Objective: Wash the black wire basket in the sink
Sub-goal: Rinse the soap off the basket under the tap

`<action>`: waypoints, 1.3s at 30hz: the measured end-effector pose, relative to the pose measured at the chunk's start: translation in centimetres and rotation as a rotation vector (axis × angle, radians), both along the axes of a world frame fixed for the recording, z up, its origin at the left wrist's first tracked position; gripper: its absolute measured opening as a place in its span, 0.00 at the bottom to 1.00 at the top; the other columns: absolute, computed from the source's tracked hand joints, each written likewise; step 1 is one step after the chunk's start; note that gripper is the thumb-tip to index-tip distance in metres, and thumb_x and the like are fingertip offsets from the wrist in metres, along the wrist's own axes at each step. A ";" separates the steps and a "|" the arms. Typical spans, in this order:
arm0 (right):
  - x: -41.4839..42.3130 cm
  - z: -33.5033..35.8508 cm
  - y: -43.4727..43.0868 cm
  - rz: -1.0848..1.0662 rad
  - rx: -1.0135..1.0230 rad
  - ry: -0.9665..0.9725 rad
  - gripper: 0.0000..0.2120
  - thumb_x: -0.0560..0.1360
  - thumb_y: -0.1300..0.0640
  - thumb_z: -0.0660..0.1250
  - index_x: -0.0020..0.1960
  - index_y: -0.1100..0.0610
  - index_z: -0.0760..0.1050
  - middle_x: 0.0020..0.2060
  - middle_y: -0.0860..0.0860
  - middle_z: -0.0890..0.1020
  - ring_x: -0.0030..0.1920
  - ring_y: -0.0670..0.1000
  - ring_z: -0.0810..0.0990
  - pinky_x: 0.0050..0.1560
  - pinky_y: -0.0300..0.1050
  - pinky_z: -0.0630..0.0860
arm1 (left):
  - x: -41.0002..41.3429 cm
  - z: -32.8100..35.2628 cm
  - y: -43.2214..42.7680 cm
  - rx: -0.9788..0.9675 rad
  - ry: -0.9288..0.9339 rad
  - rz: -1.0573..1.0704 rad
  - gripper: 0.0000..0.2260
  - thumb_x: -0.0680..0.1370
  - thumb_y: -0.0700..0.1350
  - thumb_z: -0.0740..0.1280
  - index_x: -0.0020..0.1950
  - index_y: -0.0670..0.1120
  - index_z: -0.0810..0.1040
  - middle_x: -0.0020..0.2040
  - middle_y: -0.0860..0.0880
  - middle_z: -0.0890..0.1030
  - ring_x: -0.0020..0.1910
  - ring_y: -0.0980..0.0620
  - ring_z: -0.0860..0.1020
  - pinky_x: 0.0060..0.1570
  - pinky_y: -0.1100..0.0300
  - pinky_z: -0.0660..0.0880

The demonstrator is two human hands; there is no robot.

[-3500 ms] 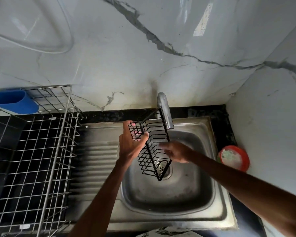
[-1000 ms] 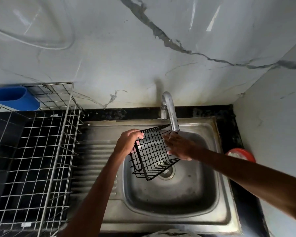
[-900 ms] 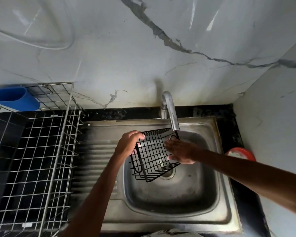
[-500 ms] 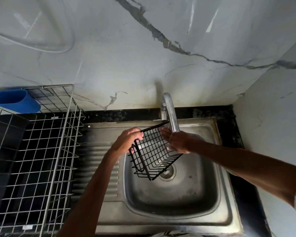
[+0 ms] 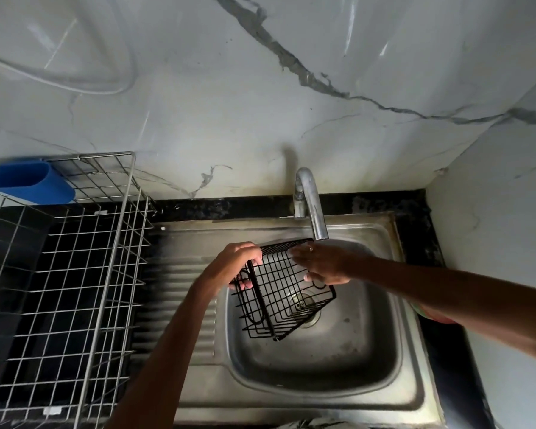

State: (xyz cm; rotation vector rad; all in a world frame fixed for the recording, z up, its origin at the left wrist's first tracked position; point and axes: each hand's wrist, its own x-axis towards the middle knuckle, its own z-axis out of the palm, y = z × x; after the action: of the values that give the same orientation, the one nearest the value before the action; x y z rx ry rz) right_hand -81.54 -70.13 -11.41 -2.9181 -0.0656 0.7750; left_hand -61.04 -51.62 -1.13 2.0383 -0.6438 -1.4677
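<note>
Rinse | black wire basket (image 5: 283, 292) was held tilted over sink (image 5: 369, 366) bowl, under tap (image 5: 313, 205) | left hand (image 5: 232, 264) gripped its rim, fingers curled | right hand (image 5: 325, 263) lay flat-fingered on mesh | judged best: rub every wire, rotating basket.

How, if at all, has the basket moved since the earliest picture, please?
Yes. The basket has come down and tipped flatter. Its top edge stood beside the tap, above the spout's tip, and now lies just below that tip.

No legible text, brand, number or sign anywhere.
</note>
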 end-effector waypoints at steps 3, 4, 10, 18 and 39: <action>0.9 0.3 -1.1 -0.096 0.032 -0.042 0.32 0.84 0.44 0.52 0.82 0.57 0.45 0.81 0.55 0.45 0.81 0.58 0.50 0.79 0.59 0.58 | 0.6 0.2 -0.4 -0.041 -0.023 0.020 0.09 0.75 0.50 0.67 0.49 0.46 0.80 0.55 0.43 0.81 0.41 0.47 0.81 0.36 0.58 0.77; 1.2 0.5 -1.0 -0.095 0.023 -0.049 0.32 0.84 0.44 0.51 0.81 0.59 0.49 0.82 0.57 0.48 0.81 0.59 0.52 0.78 0.60 0.58 | 0.9 0.3 -0.6 -0.064 -0.027 0.024 0.10 0.74 0.51 0.67 0.48 0.47 0.81 0.55 0.43 0.82 0.42 0.47 0.80 0.37 0.58 0.76; -1.6 -0.5 1.0 -0.256 0.283 0.014 0.37 0.82 0.37 0.33 0.82 0.58 0.51 0.81 0.58 0.49 0.82 0.58 0.46 0.80 0.58 0.46 | 1.7 0.3 -1.0 -0.090 -0.061 0.101 0.15 0.66 0.55 0.67 0.46 0.48 0.84 0.53 0.45 0.83 0.37 0.47 0.82 0.27 0.63 0.71; -2.7 1.2 1.6 -0.187 0.393 0.116 0.30 0.85 0.39 0.46 0.79 0.57 0.60 0.79 0.56 0.62 0.79 0.57 0.57 0.80 0.54 0.54 | 0.9 -0.9 -0.9 -0.093 -0.108 0.001 0.17 0.63 0.62 0.65 0.43 0.51 0.81 0.51 0.50 0.83 0.43 0.47 0.82 0.41 0.54 0.75; -3.5 -0.1 4.0 -0.600 0.737 0.141 0.39 0.78 0.25 0.42 0.77 0.48 0.66 0.75 0.49 0.70 0.74 0.47 0.67 0.76 0.51 0.62 | -0.2 -1.3 0.1 -0.182 -0.064 0.033 0.16 0.69 0.54 0.68 0.56 0.54 0.81 0.45 0.53 0.85 0.39 0.54 0.80 0.34 0.61 0.71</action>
State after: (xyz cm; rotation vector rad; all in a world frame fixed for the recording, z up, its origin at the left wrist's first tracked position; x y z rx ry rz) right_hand -85.08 -66.15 -11.48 -2.0150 0.4222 0.6550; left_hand -61.26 -51.54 -2.45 1.9520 -0.7379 -1.2799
